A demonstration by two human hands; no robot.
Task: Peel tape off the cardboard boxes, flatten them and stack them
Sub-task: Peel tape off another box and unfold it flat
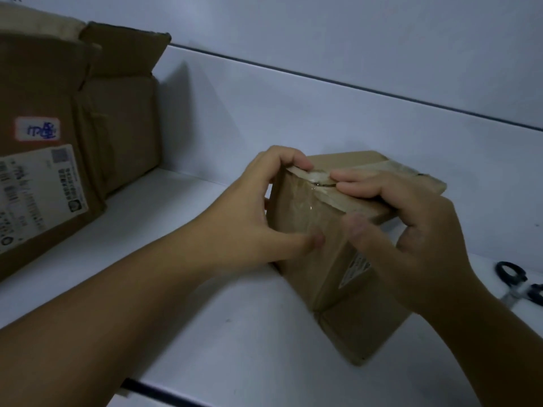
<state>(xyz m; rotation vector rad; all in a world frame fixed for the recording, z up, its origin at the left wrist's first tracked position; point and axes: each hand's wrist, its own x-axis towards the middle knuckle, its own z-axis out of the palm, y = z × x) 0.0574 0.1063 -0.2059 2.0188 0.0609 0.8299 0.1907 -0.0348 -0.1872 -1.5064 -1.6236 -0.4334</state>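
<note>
The box [299, 207] is small, brown and creased. It sits on the white table [235, 333] in front of the person, between both hands. Glossy tape [320, 180] runs down its near face and on along its top, where it looks torn and wrinkled at the upper edge. A white label [355, 268] shows low on the right side, its print too blurred to read.

The box is tipped, with the taped top edge raised and its near corner pointing at the viewer. The taped seam runs from the near left to the far right.

The left hand [249, 207] grips the box's left end, fingers curled over the top edge and thumb on the near face. The right hand [411, 218] holds the top edge with its fingers along the tape. Its thumb is motion-blurred against the near face and it covers much of the right side.

A big box [58, 113] with open flaps stands at the left, cut off by the frame. Scissors [517, 283] lie at the right edge, partly out of view.
</note>
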